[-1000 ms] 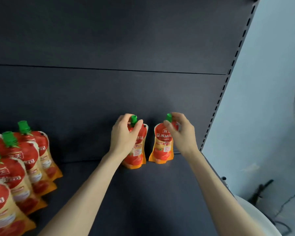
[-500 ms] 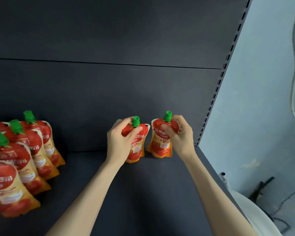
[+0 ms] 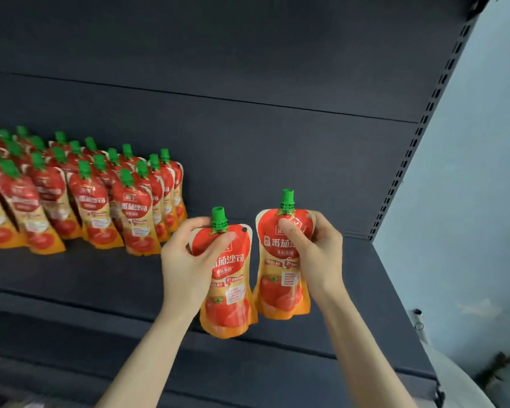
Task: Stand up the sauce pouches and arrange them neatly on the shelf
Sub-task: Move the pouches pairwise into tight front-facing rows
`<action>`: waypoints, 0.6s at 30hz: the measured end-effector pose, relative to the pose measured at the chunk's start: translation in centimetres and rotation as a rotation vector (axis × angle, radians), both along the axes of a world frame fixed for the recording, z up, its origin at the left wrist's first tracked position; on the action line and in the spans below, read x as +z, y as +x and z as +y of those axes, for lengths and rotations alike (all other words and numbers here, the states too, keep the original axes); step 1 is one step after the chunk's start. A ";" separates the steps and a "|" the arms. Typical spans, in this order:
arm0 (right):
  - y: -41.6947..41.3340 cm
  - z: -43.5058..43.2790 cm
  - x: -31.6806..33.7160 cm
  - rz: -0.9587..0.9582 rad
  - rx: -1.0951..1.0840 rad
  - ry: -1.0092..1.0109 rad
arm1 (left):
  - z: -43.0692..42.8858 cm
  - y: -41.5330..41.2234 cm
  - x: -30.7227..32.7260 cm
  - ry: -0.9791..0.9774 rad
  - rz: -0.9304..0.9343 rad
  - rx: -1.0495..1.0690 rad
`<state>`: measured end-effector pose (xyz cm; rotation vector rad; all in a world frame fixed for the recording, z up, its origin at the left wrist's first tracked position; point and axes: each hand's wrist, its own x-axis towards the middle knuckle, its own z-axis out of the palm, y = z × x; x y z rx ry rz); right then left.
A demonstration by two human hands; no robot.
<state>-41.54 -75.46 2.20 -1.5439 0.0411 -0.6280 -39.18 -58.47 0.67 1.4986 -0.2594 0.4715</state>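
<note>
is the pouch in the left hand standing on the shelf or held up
Held up, it seems. The left hand grips the pouch near its green cap, cap upward, and its bottom hangs past the shelf's front edge.

held pouches [image 3: 228,278]: 2 | standing pouches [image 3: 136,213]: too many, overlapping | hands [image 3: 189,266]: 2

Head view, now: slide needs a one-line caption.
Left hand and right hand each grip a sauce pouch beside standing rows.
</note>
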 end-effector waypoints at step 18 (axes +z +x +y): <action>2.3 29.0 -2.8 -0.026 0.166 0.135 | 27.9 0.9 -0.9 0.051 -0.008 0.116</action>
